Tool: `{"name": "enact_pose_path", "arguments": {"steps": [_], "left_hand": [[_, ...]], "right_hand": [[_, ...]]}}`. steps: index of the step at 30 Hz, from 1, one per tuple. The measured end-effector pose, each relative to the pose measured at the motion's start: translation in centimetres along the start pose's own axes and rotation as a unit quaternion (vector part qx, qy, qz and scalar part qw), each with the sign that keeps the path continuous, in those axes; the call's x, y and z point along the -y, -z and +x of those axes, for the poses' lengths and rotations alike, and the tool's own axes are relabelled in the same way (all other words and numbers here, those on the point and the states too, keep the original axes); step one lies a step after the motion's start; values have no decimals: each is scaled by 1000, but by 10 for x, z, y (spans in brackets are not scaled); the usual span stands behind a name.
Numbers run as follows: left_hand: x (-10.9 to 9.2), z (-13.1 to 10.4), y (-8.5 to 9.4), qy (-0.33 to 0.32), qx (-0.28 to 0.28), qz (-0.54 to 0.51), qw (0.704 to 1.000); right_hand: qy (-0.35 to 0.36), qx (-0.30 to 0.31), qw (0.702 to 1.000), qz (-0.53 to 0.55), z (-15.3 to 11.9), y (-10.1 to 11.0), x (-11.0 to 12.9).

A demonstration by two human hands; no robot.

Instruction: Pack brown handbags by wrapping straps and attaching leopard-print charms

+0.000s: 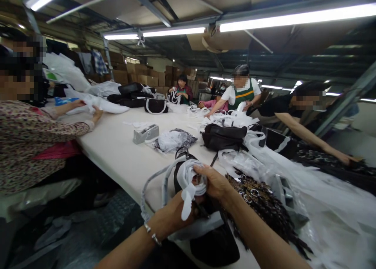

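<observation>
A coil of white-wrapped strap (185, 174) is gripped between my two hands above the near table edge. My right hand (216, 184) curls its fingers round the coil's right side. From below, my left hand (180, 212) closes on the coil's lower part; a loose white end hangs over it, and its fingers are partly hidden. Long loops of the wrapped strap (143, 190) droop to the left. Beneath my hands lies a black handbag (216, 243), partly covered by white wrapping.
A tape dispenser (146, 134) and a plastic-bagged bundle (174, 140) sit ahead on the white table (117, 151). To the right are a black bag (225, 137), a heap of brown straps with metal rings (258, 200) and clear plastic (337, 206). Several co-workers handle items around the table.
</observation>
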State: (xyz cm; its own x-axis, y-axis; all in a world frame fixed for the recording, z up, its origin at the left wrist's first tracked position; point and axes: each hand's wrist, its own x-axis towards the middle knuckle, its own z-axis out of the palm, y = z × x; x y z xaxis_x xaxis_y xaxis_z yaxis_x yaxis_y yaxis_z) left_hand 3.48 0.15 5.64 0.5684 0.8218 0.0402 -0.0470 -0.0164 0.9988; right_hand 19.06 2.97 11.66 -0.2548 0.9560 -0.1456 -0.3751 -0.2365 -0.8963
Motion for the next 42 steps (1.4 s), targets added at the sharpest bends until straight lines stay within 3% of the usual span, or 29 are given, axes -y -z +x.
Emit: {"name": "enact_pose_path", "arguments": {"steps": [2,4,5,7,9,11,14,16,20,22,24,26,30,31,33,35,38,40,42], "left_hand": [[-3,-2,5,-42,29,97,994],[-6,-5,13,-104,67,233,965],[-7,-8,18,-135,80,303,940],[-13,-13,29,-170,97,414,889],[-20,-18,38,-176,110,489,847],[-27,-22,46,-173,116,537,818],[-33,-21,53,-181,112,564,798],[-35,-16,55,-193,115,558,799],[-40,-4,66,-195,111,498,838],[-43,1,75,-191,101,458,862],[-44,5,85,-192,95,425,879],[-43,11,94,-191,97,402,890],[-45,35,114,-192,115,409,885],[-48,44,120,-194,119,425,876],[-60,60,133,-188,101,462,861],[-77,72,142,-189,27,484,854],[-101,69,138,-206,-78,475,852],[-105,56,122,-195,-53,480,854],[-96,40,101,-163,17,515,841]], "right_hand": [[-30,-3,998,-51,6,10,-3],[-32,-21,984,-175,10,23,-1],[-31,-32,961,-272,11,29,1],[-32,-52,888,-455,12,42,6],[-39,-72,823,-562,10,51,9],[-44,-91,792,-602,7,54,10],[-45,-100,761,-639,3,47,8],[-41,-39,778,-626,2,38,11],[-12,88,868,-489,-6,30,35],[-17,128,865,-484,-13,34,48],[-23,192,821,-538,-19,40,52],[8,231,743,-629,-20,45,46],[129,210,510,-824,-5,38,29],[147,201,469,-847,-1,32,30],[173,175,433,-867,7,13,37],[176,144,439,-869,12,-7,46],[142,122,488,-853,16,-24,47],[122,130,549,-817,18,-21,42],[104,162,620,-761,18,-7,40]]}}
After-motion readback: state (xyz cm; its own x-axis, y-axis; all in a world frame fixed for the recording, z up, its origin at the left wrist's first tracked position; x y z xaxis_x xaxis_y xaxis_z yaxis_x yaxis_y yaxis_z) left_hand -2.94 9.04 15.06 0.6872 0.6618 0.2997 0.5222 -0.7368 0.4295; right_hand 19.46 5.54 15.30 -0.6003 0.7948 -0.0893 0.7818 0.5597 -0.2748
